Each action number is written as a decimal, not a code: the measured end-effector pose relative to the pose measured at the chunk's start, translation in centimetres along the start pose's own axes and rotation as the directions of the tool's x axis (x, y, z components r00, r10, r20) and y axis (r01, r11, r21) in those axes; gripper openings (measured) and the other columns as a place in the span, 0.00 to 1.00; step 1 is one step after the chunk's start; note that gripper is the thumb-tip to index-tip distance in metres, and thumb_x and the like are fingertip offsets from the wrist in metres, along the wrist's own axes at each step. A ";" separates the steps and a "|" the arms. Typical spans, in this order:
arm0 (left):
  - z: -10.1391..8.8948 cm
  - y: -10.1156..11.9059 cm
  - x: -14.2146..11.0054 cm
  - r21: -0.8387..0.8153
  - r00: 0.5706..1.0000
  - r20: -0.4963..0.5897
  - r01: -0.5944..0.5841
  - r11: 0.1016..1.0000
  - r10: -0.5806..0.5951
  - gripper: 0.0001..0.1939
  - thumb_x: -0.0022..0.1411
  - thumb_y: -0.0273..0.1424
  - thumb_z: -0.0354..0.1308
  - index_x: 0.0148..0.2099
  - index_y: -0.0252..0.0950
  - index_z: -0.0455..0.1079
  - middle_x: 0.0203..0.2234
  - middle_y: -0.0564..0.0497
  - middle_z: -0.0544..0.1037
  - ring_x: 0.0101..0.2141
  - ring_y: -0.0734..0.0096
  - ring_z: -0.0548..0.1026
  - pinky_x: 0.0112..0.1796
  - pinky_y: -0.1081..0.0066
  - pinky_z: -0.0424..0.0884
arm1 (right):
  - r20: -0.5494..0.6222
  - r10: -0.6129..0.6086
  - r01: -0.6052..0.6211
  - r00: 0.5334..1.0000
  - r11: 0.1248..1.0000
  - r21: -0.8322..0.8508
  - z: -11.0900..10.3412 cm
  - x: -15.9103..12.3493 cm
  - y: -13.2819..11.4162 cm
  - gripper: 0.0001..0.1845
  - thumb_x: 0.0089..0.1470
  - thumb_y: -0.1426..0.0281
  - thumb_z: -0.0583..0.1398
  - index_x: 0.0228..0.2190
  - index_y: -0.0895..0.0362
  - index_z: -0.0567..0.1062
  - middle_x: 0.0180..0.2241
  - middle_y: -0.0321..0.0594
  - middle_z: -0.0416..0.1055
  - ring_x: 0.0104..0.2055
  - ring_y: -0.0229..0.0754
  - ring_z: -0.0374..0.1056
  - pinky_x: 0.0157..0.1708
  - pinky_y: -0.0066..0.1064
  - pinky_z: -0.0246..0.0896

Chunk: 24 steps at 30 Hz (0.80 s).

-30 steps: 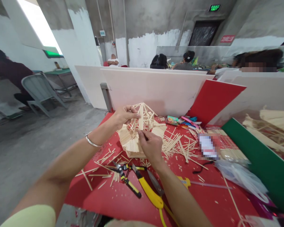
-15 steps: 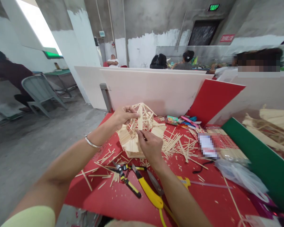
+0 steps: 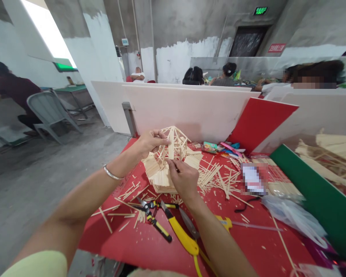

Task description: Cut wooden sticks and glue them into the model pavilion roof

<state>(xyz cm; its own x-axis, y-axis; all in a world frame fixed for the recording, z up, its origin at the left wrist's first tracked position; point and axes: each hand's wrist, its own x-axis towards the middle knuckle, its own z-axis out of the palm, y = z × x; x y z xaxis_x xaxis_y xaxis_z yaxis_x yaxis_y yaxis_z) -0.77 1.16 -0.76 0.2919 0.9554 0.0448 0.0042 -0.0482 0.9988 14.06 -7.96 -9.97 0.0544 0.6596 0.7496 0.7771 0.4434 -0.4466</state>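
The wooden-stick model (image 3: 159, 177) sits on the red tabletop (image 3: 132, 248), its open peaked frame before a white board (image 3: 178, 104). The left hand (image 3: 150, 143) touches the upper part of a narrow, upright strip of sticks (image 3: 172, 149) at the model's front; I cannot tell whether thumb and forefinger clamp it. The right hand (image 3: 187, 177) has its thumb and forefinger at the strip's lower end, their hold also unclear. Loose sticks (image 3: 212, 175) lie rightward; black-and-yellow cutters (image 3: 158, 225) and a yellow-handled tool (image 3: 183, 234) lie nearer the person.
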 end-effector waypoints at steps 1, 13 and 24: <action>0.0 0.0 0.0 0.000 1.000 0.003 -0.003 1.000 0.003 0.18 0.42 0.30 0.74 0.30 0.34 0.67 0.12 0.61 0.66 0.10 0.87 0.55 0.12 0.77 0.44 | 0.006 0.005 -0.005 1.000 1.000 0.004 0.0 0.0 0.0 0.15 0.63 0.62 0.56 0.34 0.54 0.80 0.30 0.38 0.80 0.31 0.36 0.74 0.33 0.25 0.57; -0.4 -0.7 0.6 0.009 0.999 0.022 -0.024 1.000 0.024 0.18 0.43 0.32 0.74 0.31 0.35 0.68 0.14 0.60 0.68 0.11 0.87 0.55 0.13 0.77 0.45 | 0.446 0.470 -0.647 0.762 0.517 0.560 -0.4 0.8 -1.2 0.20 0.52 0.52 0.63 0.34 0.56 0.80 0.20 0.33 0.73 0.16 0.32 0.60 0.16 0.24 0.53; -0.5 -0.6 0.2 0.071 0.999 0.018 -0.040 0.997 0.039 0.19 0.42 0.36 0.74 0.31 0.34 0.68 0.15 0.60 0.67 0.12 0.86 0.56 0.14 0.77 0.48 | 0.600 0.485 -0.720 0.636 0.094 0.688 0.2 1.6 -1.4 0.19 0.40 0.57 0.70 0.23 0.57 0.70 0.18 0.30 0.70 0.12 0.25 0.52 0.10 0.21 0.38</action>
<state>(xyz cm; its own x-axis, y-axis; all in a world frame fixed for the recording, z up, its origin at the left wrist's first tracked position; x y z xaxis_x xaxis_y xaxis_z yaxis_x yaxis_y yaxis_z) -1.21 1.55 -1.35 0.3089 0.9474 0.0835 0.0604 -0.1071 0.9924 12.89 -7.38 -8.20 0.0352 0.9989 -0.0326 -0.3973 -0.0159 -0.9175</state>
